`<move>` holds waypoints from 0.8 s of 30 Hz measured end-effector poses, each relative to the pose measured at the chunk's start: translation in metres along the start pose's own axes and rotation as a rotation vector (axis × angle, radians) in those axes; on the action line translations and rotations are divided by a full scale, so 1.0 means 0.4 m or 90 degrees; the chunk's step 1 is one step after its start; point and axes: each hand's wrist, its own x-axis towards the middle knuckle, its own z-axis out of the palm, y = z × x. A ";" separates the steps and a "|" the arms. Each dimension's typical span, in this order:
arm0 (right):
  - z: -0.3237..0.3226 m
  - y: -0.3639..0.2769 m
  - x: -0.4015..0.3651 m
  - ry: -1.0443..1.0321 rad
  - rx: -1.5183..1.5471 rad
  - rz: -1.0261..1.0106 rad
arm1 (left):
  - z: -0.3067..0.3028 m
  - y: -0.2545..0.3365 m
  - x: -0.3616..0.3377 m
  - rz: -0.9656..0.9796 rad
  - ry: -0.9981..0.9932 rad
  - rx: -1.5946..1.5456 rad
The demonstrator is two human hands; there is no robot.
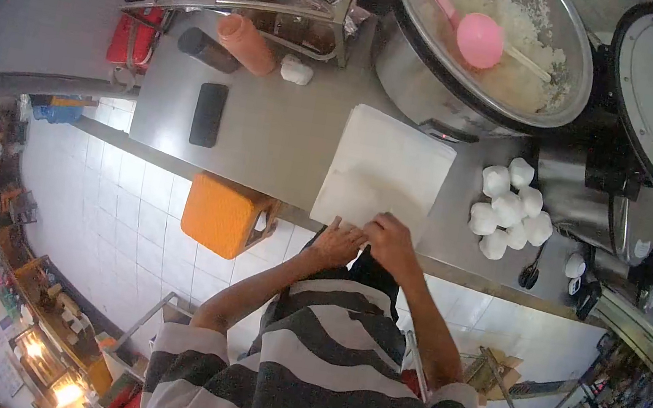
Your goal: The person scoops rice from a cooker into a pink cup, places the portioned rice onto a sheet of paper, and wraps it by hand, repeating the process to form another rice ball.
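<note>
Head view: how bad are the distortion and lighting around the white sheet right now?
Head view: strong fisheye, black corners, counter edge bowed; head view centre is sharp, white sheet evenly lit without glare, left hand and right hand clear at its near edge; head view lower left, a lamp is blown out.

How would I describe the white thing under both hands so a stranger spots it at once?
Start at the big steel pot of rice with the pink ladle on the steel counter. On its near side lies a flat white sheet, with the left hand and right hand at its near edge. Unlike the round white balls beside it, it is flat and square-cornered.
</note>
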 end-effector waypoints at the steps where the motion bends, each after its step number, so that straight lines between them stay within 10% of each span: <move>1: 0.020 0.000 -0.021 0.001 0.000 0.004 | 0.016 -0.004 -0.001 0.003 -0.003 0.000; 12: 0.133 0.047 -0.094 0.112 -0.034 0.059 | -0.023 -0.021 -0.081 0.251 0.410 -0.205; 16: 0.099 0.021 -0.085 0.112 -0.005 0.082 | -0.110 0.024 0.009 0.051 0.516 -0.341; 20: 0.031 0.030 -0.092 0.455 0.010 0.346 | -0.080 0.002 0.064 -0.029 0.588 -0.313; 24: 0.058 0.157 -0.132 0.369 0.237 0.632 | -0.085 0.011 0.048 -0.007 0.566 -0.312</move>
